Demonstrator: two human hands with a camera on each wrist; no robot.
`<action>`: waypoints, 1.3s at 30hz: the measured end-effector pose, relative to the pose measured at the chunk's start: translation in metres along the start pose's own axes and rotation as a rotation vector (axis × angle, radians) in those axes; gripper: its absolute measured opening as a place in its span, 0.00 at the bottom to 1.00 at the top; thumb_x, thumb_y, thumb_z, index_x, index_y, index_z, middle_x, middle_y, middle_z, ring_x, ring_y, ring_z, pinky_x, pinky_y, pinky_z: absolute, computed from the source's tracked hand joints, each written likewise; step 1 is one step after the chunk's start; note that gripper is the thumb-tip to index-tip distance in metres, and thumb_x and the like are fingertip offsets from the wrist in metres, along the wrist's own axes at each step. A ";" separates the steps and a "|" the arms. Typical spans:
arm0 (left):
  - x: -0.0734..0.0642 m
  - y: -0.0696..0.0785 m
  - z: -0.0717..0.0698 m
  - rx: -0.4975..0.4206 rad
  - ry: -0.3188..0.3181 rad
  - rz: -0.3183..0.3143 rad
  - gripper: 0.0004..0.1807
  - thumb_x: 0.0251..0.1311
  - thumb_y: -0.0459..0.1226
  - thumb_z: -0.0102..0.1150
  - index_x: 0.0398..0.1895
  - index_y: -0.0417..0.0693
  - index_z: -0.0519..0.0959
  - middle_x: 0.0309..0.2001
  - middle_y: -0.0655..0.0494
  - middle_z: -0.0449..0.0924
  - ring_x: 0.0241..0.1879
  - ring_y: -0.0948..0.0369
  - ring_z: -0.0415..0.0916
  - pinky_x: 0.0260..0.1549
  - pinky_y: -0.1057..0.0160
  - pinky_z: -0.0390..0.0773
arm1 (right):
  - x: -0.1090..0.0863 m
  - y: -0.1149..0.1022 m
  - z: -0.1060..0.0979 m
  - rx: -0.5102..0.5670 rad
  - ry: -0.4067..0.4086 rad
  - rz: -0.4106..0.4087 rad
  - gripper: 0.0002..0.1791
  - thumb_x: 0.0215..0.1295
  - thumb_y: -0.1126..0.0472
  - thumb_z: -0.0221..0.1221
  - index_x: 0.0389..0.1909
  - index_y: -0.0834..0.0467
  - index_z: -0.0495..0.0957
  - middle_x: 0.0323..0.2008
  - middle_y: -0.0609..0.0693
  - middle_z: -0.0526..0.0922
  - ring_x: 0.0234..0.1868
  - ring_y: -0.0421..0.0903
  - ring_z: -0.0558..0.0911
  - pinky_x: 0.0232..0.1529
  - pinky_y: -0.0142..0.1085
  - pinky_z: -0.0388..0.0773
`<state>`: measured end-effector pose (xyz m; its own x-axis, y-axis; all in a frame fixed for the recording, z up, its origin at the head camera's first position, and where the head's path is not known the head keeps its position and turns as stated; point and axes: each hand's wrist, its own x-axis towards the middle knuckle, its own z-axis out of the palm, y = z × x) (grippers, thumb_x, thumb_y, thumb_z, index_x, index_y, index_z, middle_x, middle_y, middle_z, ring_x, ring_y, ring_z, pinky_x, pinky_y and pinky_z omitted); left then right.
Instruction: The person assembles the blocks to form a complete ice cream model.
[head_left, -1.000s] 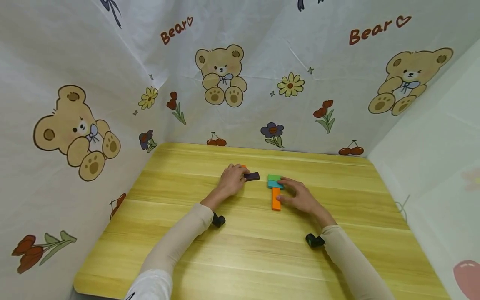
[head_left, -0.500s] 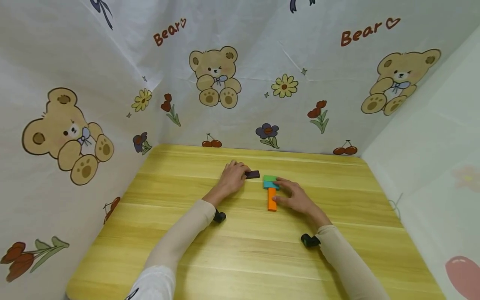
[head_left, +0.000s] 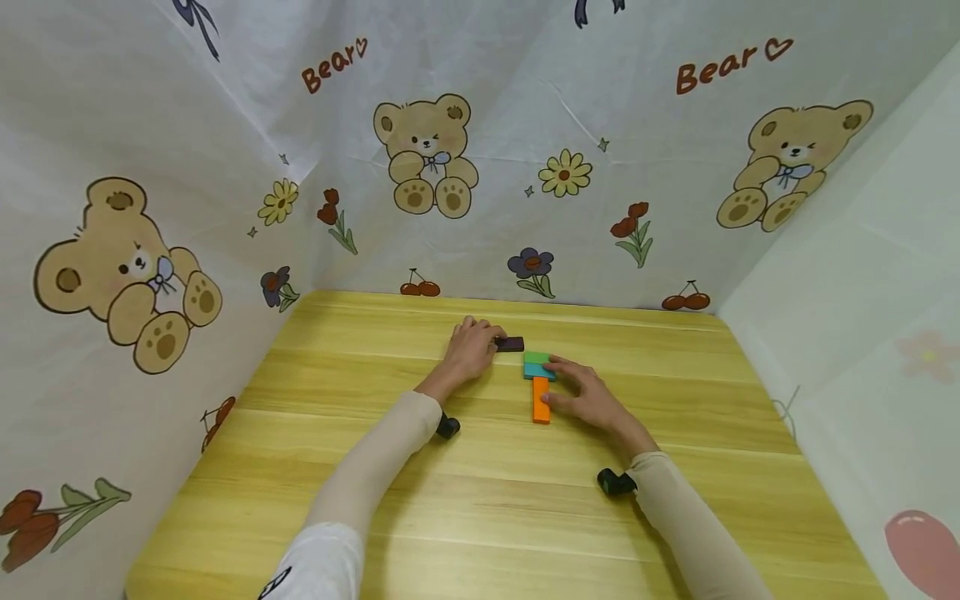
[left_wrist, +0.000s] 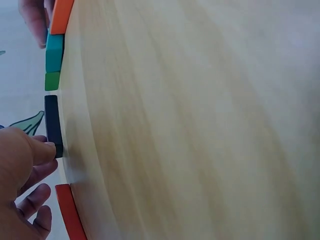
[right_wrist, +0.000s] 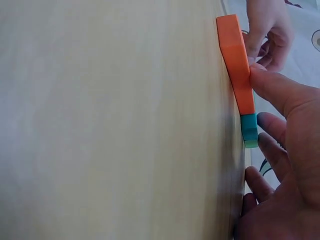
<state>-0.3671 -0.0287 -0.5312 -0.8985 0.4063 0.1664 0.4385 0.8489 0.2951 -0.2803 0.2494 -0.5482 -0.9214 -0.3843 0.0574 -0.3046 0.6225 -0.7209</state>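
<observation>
My left hand (head_left: 471, 348) pinches the near-left end of a dark, almost black block (head_left: 512, 344), with the thumb on it in the left wrist view. That block lies flat, a small gap from a green block (head_left: 537, 357). Against the green one lies a teal block (head_left: 537, 372), and an orange block (head_left: 541, 400) runs from it toward me, the three forming a T. My right hand (head_left: 592, 402) rests beside them, thumb touching the orange block and fingertips at the teal block. A red-orange block (left_wrist: 70, 212) lies by my left hand, hidden in the head view.
The wooden table (head_left: 480, 500) has a back edge against a white cloth (head_left: 502, 142) printed with bears and flowers. Cloth also hangs at the left and right. A black wrist device (head_left: 617, 482) is on the right forearm, another (head_left: 447, 426) on the left.
My left hand has slid the dark block to the right and slightly away from me, nearer the green block. My right hand stays beside the T of blocks. The head view has shifted slightly.
</observation>
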 end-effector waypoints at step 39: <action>0.039 0.038 0.017 -0.126 -0.098 0.026 0.19 0.84 0.43 0.51 0.70 0.63 0.81 0.63 0.57 0.84 0.59 0.51 0.71 0.62 0.50 0.71 | 0.000 0.000 0.002 0.032 0.014 0.009 0.35 0.71 0.46 0.70 0.77 0.47 0.74 0.85 0.51 0.63 0.85 0.65 0.58 0.80 0.71 0.52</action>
<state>-0.3864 0.0248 -0.5292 -0.8821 0.4635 0.0845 0.4549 0.7911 0.4090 -0.2801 0.2474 -0.5495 -0.9274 -0.3692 0.0605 -0.2888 0.6039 -0.7429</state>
